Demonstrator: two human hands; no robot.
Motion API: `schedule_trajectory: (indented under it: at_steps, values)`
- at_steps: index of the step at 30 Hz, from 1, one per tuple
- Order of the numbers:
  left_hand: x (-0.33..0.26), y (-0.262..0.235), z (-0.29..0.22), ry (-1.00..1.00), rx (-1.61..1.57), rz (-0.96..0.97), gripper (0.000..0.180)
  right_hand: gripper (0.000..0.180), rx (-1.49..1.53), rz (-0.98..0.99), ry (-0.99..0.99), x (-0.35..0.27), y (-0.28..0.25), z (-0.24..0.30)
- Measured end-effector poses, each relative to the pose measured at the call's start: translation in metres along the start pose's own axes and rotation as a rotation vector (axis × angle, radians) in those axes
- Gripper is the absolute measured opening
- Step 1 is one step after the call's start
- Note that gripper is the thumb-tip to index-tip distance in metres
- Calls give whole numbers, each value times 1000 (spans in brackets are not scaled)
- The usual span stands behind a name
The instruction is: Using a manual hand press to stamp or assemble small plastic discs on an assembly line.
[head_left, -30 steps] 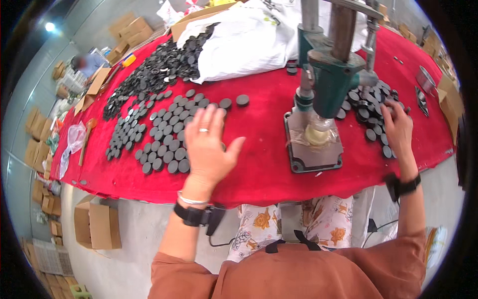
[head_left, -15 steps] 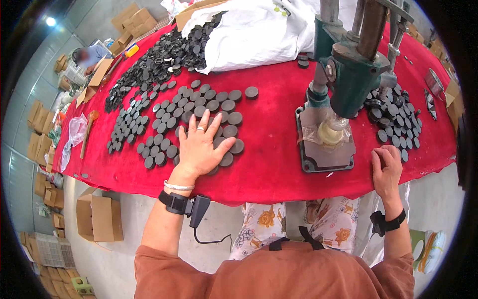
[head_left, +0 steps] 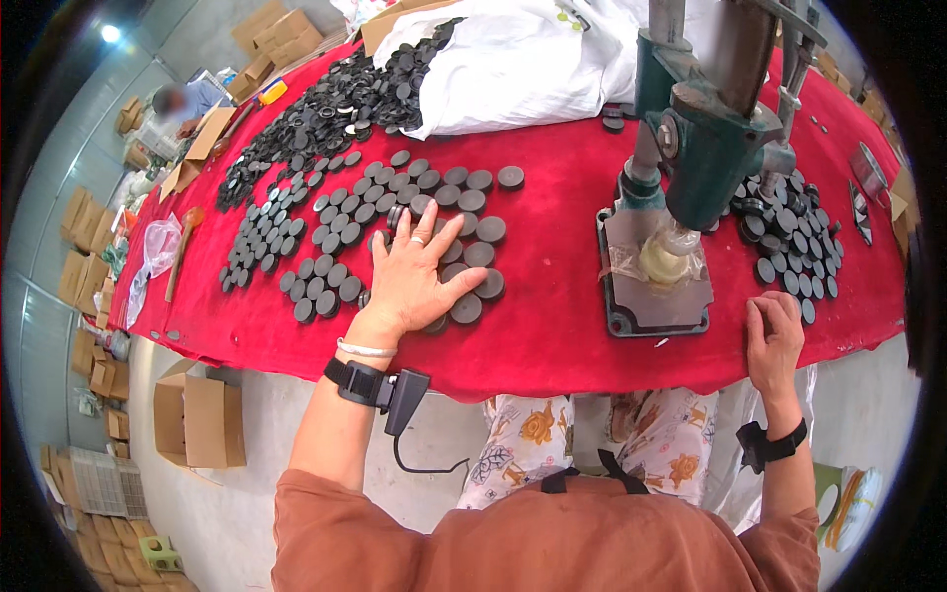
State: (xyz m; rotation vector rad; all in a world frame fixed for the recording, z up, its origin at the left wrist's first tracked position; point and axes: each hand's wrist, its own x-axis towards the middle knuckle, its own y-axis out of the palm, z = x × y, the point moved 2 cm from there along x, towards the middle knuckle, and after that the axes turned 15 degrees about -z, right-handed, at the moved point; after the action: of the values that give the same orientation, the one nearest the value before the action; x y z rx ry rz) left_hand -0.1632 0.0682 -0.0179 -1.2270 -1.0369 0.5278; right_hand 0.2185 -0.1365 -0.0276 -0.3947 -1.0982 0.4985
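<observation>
Cardboard boxes (head_left: 202,419) stand on the floor at far left, one open box nearest the red-covered worktop (head_left: 552,326), with more stacked along the wall (too many and too small to count). On the cloth's left part lie black discs (head_left: 326,271) set out flat in rough rows, several dozen of them, while a loose heap of discs (head_left: 335,99) beyond, far past counting, spills toward one white sack (head_left: 513,59).

The left hand (head_left: 419,276) lies palm down on the near rows, its fingers (head_left: 449,232) spread wide and flat, covering a handful of discs and touching those at its fingertips; it grips nothing. A ring shows on one finger, a pale bangle and a black wrist strap with a small box sit on the forearm.

At centre right stands one green press (head_left: 710,128) on a grey base plate (head_left: 656,296), with a cream-coloured pad wrapped in clear film lying on the plate under the ram.

To the right of the press lies a second group of discs (head_left: 799,237), a few dozen, partly piled up. The right hand (head_left: 774,331) rests at the worktop's near edge, just in front of that group, fingers curled narrow over the cloth's rim; whether they hold a disc cannot be told. One black band circles that wrist.
</observation>
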Motion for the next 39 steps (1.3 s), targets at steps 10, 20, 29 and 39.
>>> schedule_trajectory:
  at_steps: [10, 20, 29, 39]
  values:
    - [-5, 7, -31, 51, -132, -74, 75, 7, 10, -15, 13, -2, 3, -3]
    - [6, 12, -97, 146, -225, -104, 82, 8, -25, 1, -22, -3, 4, -10]
    - [27, -9, -13, -158, -111, -618, 38, 8, 1, -28, 6, -2, 4, -6]
    - [31, 0, 38, -406, 85, -319, 28, 7, 27, -45, 6, -4, 4, -6]
